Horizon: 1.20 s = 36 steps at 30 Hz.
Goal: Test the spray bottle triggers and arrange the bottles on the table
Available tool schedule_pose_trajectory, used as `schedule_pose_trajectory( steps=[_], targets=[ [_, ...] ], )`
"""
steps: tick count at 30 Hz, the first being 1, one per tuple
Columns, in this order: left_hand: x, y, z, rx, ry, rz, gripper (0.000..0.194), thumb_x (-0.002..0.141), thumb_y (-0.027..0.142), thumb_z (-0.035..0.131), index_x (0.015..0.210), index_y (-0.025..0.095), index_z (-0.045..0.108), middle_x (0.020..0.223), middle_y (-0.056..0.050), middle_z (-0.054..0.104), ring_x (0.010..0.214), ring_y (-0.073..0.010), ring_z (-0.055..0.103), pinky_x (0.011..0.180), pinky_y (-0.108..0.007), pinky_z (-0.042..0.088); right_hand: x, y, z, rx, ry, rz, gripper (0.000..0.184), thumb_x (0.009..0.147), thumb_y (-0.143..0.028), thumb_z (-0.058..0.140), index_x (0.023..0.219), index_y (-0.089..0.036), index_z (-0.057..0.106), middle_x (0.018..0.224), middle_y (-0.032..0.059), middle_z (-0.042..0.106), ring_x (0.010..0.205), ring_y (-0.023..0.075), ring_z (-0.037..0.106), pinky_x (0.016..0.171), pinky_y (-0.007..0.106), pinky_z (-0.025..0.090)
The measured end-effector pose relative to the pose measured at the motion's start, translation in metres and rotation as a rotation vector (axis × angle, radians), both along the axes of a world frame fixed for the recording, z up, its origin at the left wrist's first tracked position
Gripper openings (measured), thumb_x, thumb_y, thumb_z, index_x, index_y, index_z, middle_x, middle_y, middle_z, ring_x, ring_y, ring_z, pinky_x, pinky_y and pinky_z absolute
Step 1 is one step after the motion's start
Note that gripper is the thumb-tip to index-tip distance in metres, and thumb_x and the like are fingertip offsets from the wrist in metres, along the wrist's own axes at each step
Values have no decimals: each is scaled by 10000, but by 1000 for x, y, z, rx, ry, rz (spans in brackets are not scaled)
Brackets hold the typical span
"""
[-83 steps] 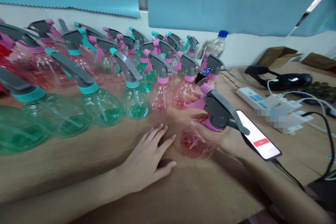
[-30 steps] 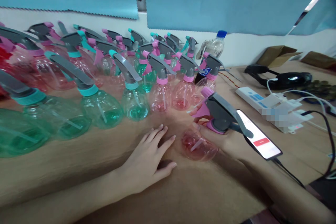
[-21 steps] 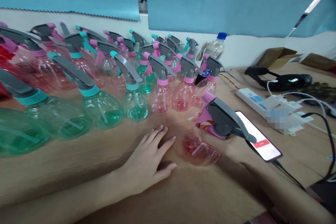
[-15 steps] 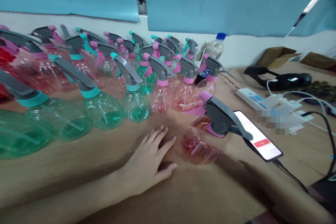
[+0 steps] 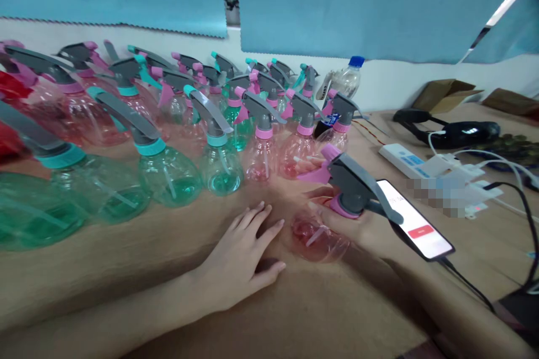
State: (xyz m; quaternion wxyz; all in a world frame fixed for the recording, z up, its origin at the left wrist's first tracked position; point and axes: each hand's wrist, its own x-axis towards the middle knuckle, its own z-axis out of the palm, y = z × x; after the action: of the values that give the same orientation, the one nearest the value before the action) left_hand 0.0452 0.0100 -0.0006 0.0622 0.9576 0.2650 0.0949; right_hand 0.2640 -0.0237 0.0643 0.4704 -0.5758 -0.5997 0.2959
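My right hand is wrapped round the neck of a pink spray bottle. The bottle has a grey head, a pink nozzle and trigger, and a little reddish liquid inside. Fingers of this hand reach forward by the trigger, and the head tilts toward the upper left. Part of the hand is hidden behind the spray head. My left hand lies flat on the brown table, fingers spread, holding nothing. Just beyond it stand a green spray bottle and a pink spray bottle.
Several more green and pink spray bottles crowd the left and back. A lit phone on a cable lies right of my right hand. Beyond are a power strip, a black headset-like device, a cardboard box and a clear blue-capped bottle.
The trigger and front fingers of my right hand drew in toward the bottle's neck, then moved forward again. The held bottle shifted slightly. My left hand stayed in place.
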Motion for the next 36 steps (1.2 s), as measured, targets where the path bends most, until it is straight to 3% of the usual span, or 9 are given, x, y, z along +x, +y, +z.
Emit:
schedule_pose_trajectory(
  steps=[4,11,18,36],
  targets=[
    [0,0,0,-7,5,0,578,915,494,486,1373,144,441,1482,-175,320,1373,-331,258,1070,-520,283,0,0,2,-10,-7,-1,133,688,-278,637,808,-223,648,823,44,753,766,228,730,753,374,600],
    [0,1,0,-5,-8,-4,575,912,486,496,1372,144,443,1480,-174,324,1369,-334,264,1071,-521,282,3,1,-9,-7,40,8,130,720,-295,652,834,-235,631,848,20,743,791,197,717,784,358,586],
    [0,1,-1,-6,-22,-2,575,906,484,508,1369,149,445,1478,-171,327,1368,-336,266,1070,-524,285,2,0,-4,55,-28,-7,97,708,-281,645,792,-237,625,790,7,736,746,190,712,760,348,586],
    [1,0,2,-29,-12,10,581,896,482,515,1368,150,450,1479,-173,328,1367,-336,269,1060,-522,300,3,0,-6,28,-30,-12,119,706,-314,655,781,-224,634,787,19,735,730,180,702,742,344,580]
  ],
)
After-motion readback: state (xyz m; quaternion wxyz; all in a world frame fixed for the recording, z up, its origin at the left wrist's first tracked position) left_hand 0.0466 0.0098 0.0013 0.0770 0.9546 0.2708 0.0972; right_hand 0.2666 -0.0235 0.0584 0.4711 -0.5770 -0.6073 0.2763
